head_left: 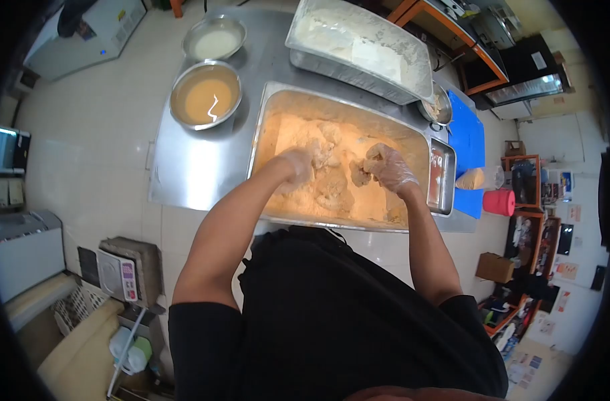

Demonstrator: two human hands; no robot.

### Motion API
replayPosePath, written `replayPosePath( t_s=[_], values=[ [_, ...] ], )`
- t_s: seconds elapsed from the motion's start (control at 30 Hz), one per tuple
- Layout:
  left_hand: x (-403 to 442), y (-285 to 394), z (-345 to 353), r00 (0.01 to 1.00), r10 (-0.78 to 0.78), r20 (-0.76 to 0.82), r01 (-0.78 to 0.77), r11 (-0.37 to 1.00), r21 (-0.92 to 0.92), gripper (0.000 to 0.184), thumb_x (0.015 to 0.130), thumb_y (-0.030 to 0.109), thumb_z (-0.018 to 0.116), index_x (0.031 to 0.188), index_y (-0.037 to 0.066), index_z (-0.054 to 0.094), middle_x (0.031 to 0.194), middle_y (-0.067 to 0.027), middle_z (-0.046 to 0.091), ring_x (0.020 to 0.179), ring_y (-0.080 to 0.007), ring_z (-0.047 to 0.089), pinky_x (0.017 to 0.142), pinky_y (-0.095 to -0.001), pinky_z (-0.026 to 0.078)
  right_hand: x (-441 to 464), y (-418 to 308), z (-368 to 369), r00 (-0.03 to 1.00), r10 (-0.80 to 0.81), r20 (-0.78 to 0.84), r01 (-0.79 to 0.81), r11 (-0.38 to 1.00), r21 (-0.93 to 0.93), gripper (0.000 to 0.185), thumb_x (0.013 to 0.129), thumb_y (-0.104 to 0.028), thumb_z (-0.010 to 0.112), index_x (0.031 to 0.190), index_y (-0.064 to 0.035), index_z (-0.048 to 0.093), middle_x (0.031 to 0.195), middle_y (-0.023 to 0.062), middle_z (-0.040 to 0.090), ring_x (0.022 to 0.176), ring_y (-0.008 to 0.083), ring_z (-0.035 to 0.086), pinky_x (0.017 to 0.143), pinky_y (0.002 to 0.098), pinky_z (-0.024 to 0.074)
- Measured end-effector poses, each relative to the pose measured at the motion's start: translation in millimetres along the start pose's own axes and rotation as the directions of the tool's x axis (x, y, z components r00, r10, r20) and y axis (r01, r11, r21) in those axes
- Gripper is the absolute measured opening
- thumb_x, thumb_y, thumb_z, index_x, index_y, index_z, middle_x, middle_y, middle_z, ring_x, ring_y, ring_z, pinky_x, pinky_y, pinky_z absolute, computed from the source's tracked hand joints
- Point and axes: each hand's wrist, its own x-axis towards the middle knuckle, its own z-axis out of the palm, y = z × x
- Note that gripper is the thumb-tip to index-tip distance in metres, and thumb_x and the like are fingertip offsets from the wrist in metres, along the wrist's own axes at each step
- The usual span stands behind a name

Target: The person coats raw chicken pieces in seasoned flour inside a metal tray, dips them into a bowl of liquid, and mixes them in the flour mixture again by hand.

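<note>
Pinching 1 coated piece [358, 174], the right hand [392, 170] is curled; the left hand [296, 167] is blurred, grip unclear.

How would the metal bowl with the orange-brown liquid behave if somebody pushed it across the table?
The liquid would probably slosh, as the bowl has no cover. The bowl may slide rather easily, since the metal table looks smooth.

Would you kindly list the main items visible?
table: one, silver, centre
large tray: one, silver, on table
powder: one bed, orange, in large tray
coated pieces: several, beige, in powder
tub: one, silver, behind large tray
bowls: three, silver, on table
small tray: one, silver, table right
sheet: one, blue, table right
container: one, pink, right of sheet
scale: one, white, lower left
left hand: one, clear glove, over powder
right hand: one, clear glove, holding piece
</note>
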Motion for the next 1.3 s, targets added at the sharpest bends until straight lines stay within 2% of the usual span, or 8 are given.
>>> replayPosePath(
  t_s=[0.2,0.4,0.7,0.8,0.9,1.07,1.2,1.3],
  values=[
    [-34,7,2,0.942,0.281,-0.186,-0.303,0.947,-0.103,0.047,0.078,0.017,0.07,0.12,0.0,0.058,0.103,-0.0249,0.066,0.093,-0.0344,0.064,0.081,-0.0407,0.052,28,14,5,0.926,-0.339,0.167,0.364,0.919,-0.153,0.033,0.08,-0.02,0.069,0.103,0.0002,0.058,0.098,0.0233,0.064,0.091,0.0343,0.062,0.081,0.0405,0.0494],
    [-15,23,17,0.971,-0.054,-0.232,-0.034,0.934,-0.357,0.064,0.08,0.033,0.07,0.128,-0.006,0.051,0.114,-0.0276,0.062,0.106,-0.0379,0.06,0.092,-0.0408,0.047,60,24,48,0.855,-0.433,0.287,0.49,0.855,-0.169,0.033,0.08,-0.008,0.054,0.11,0.0053,0.055,0.107,0.0306,0.061,0.106,0.0443,0.057,0.092,0.0451,0.0461],
    [-13,49,30,0.872,-0.342,-0.349,0.246,0.924,-0.293,0.043,0.078,0.03,0.07,0.109,-0.001,0.065,0.106,-0.0248,0.066,0.101,-0.0392,0.063,0.085,-0.0424,0.05,33,46,56,0.841,-0.478,0.253,0.489,0.872,0.024,0.038,0.081,-0.004,0.051,0.118,0.0045,0.05,0.113,0.0307,0.056,0.109,0.0449,0.054,0.095,0.0456,0.0443],
    [5,25,46,0.912,-0.07,-0.404,0.094,0.995,0.041,0.037,0.081,0.026,0.067,0.106,0.0,0.065,0.103,-0.0215,0.068,0.098,-0.0355,0.064,0.083,-0.0397,0.05,27,43,56,0.854,-0.456,0.249,0.457,0.887,0.057,0.038,0.081,-0.005,0.052,0.118,0.0042,0.05,0.114,0.0299,0.056,0.111,0.0441,0.053,0.096,0.0457,0.0432],
    [-45,81,20,0.855,-0.226,-0.467,-0.153,0.75,-0.643,0.032,0.085,0.024,0.063,0.107,0.001,0.065,0.098,-0.0169,0.069,0.092,-0.0306,0.065,0.08,-0.0374,0.05,17,38,66,0.842,-0.493,0.22,0.497,0.867,0.04,0.038,0.081,-0.007,0.056,0.117,0.003,0.05,0.114,0.029,0.057,0.11,0.0439,0.054,0.098,0.046,0.042],
    [-13,42,35,0.811,-0.131,-0.57,-0.207,0.847,-0.489,0.032,0.087,0.024,0.061,0.111,0.003,0.063,0.097,-0.0166,0.068,0.09,-0.0302,0.064,0.08,-0.0379,0.049,29,44,98,0.804,-0.595,0.02,0.595,0.803,-0.03,0.03,0.081,-0.012,0.06,0.11,-0.004,0.057,0.109,0.0224,0.061,0.106,0.0409,0.055,0.094,0.0464,0.0437],
    [-32,9,4,0.681,-0.111,-0.724,-0.141,0.95,-0.278,0.029,0.087,0.022,0.059,0.108,0.002,0.061,0.098,-0.0216,0.067,0.093,-0.0358,0.064,0.08,-0.0419,0.049,37,38,52,0.847,-0.499,0.183,0.52,0.849,-0.093,0.026,0.08,-0.018,0.065,0.101,-0.0044,0.063,0.103,0.0212,0.063,0.104,0.0377,0.057,0.095,0.0426,0.0446],
    [-38,7,1,0.852,-0.13,-0.508,0.094,0.991,-0.096,0.031,0.089,0.025,0.054,0.099,-0.003,0.063,0.098,-0.0281,0.065,0.095,-0.0397,0.064,0.082,-0.0452,0.05,25,41,21,0.931,-0.336,0.144,0.342,0.939,-0.018,0.02,0.079,-0.015,0.065,0.096,-0.0049,0.065,0.098,0.0198,0.064,0.099,0.0358,0.059,0.088,0.0419,0.0474]
  ],
)
